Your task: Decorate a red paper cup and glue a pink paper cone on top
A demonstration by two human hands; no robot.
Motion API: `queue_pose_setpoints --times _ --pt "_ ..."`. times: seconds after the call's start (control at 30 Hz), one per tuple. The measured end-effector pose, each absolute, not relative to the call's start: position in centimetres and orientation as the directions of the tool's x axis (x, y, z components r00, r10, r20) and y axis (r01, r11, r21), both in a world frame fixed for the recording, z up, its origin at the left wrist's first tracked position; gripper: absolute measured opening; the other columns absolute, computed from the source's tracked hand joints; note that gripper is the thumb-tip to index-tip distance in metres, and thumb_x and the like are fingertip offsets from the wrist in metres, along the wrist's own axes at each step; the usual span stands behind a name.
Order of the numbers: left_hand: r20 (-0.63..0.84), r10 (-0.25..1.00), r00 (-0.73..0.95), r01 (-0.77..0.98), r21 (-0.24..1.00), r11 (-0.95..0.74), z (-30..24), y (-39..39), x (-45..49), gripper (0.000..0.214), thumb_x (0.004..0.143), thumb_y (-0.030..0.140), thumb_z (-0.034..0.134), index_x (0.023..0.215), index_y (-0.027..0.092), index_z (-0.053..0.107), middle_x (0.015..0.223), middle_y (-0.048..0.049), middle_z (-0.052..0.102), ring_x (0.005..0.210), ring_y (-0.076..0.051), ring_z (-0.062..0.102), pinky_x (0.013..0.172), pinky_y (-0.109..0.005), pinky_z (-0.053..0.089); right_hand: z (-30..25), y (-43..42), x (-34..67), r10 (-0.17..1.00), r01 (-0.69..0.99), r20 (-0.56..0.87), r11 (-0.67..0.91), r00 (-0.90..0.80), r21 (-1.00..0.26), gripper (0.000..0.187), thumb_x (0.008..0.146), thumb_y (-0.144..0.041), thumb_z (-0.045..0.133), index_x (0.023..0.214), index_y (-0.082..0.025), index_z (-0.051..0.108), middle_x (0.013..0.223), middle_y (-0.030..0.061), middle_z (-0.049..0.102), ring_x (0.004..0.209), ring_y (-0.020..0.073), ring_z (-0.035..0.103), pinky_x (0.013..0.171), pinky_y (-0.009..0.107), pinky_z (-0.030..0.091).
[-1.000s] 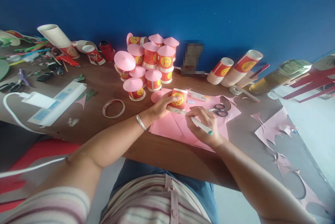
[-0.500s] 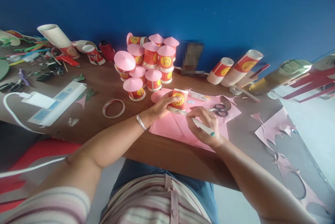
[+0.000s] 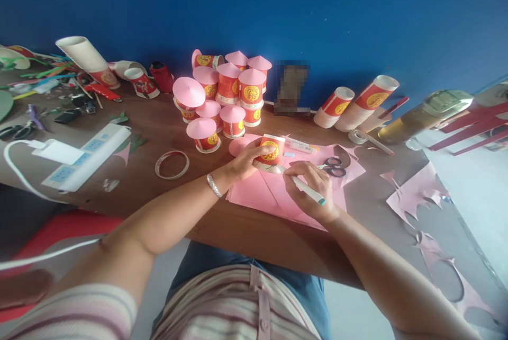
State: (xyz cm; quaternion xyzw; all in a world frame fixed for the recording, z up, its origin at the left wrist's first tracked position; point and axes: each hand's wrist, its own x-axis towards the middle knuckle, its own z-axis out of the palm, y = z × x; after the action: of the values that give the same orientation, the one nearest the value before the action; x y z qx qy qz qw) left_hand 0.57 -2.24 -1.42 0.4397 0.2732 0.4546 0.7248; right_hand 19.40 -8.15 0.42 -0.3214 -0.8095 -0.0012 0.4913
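My left hand grips a red paper cup that stands upside down on a pink paper sheet. My right hand pinches a white pen with a green end; its tip touches the cup's rim at the lower right. A silver bracelet circles my left wrist. Black-handled scissors lie just right of the cup on the pink paper.
A cluster of red cups with pink cone lids stands behind. A tape ring and white power strip lie left. Stacked cups lie on their sides at right, with pink offcuts beyond. Craft clutter fills the far left.
My right hand has slid the pen tip a little to the right along the cup's rim. My left hand and the cup have stayed put.
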Motion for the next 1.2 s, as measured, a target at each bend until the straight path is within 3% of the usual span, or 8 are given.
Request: queue_pose_setpoints --times 1.2 --pt "-0.006 0.896 0.444 -0.395 0.896 0.202 -1.54 -2.32 0.58 0.034 0.077 0.042 0.078 0.096 0.016 0.066 0.083 -0.0027 0.067 0.078 -0.017 0.064 0.069 -0.027 0.05 0.38 -8.17 19.36 0.524 0.502 0.781 0.803 -0.34 -0.32 0.015 0.092 -0.011 0.059 0.088 -0.025 0.061 0.074 -0.0017 0.07 0.067 0.016 0.069 0.063 0.029 0.057"
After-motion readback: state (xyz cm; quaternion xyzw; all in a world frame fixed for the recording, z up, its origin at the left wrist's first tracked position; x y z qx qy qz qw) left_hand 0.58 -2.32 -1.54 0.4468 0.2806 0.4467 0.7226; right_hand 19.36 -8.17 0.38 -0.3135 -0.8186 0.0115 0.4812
